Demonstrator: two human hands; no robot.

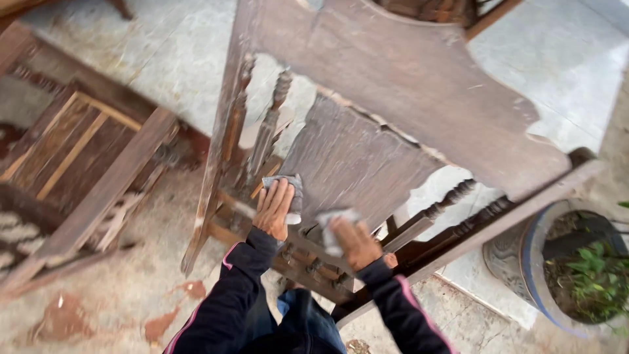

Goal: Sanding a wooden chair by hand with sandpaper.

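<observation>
Head view: I see the fingers (280, 194) of my left hand (274, 211) laid flat and close together, pressing a grey piece of abrasive sheet (288, 187) against the lower edge of the central wooden panel (350, 164). My right hand (356, 241) is blurred; its fingers curl over a second grey piece (334, 226), the thumb tucked against it, and it bears on the same panel's bottom edge just beside the left hand. How tightly those right fingers close I cannot tell.

Both pieces touch a dark, worn wooden chair back (406, 85), which is tilted across the frame, with turned spindles (265, 124) on either side of the panel. My dark sleeves have pink piping, and blue jeans (308, 314) show below.

To the left lies another wooden frame (85, 164) on the dusty stone floor (131, 288), well apart from my hands. At the right edge stands a round planter (517, 252) with green leaves, near the chair's lower rail.
</observation>
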